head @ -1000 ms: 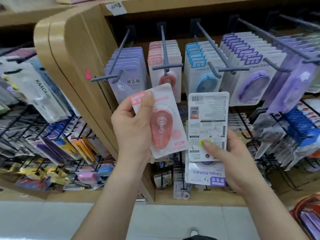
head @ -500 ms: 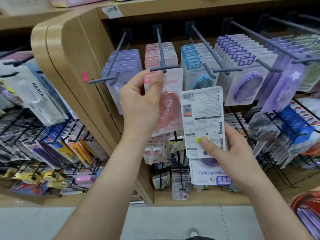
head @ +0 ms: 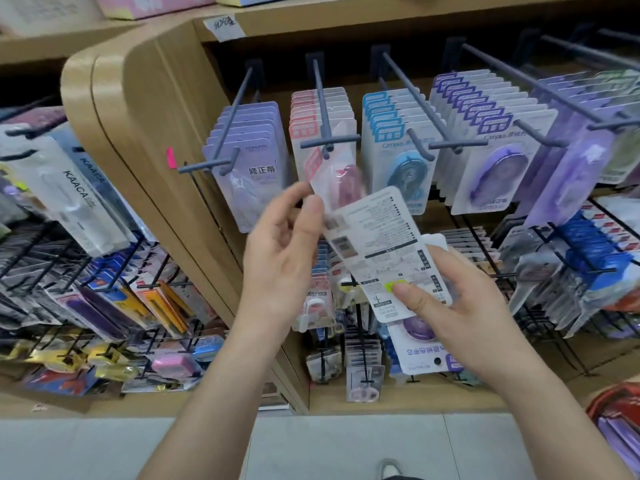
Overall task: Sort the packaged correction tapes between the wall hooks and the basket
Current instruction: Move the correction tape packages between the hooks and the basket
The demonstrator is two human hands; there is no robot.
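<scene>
A pink correction tape package (head: 341,178) hangs tilted and blurred at the front of the pink row's hook (head: 320,98). My left hand (head: 284,247) is just below it, fingers loosely curved and holding nothing; its thumb tip lies by the top corner of a white package (head: 374,244). My right hand (head: 460,306) grips that package, back side facing me, with the thumb on its green sticker. A purple package (head: 420,348) sits under it in the same grip. The red basket (head: 609,407) shows at the bottom right edge.
Neighbouring hooks carry a lavender row (head: 249,157), a blue row (head: 394,140) and a purple row (head: 491,133). Wire racks of stationery (head: 104,306) fill the left unit and the lower shelf. Long hook rods stick out toward me. Pale floor tiles lie below.
My left hand lifted the pink package onto the pink hook and let go; it now swings there. The hand dropped toward the white package, which my right hand tilted to the left.
</scene>
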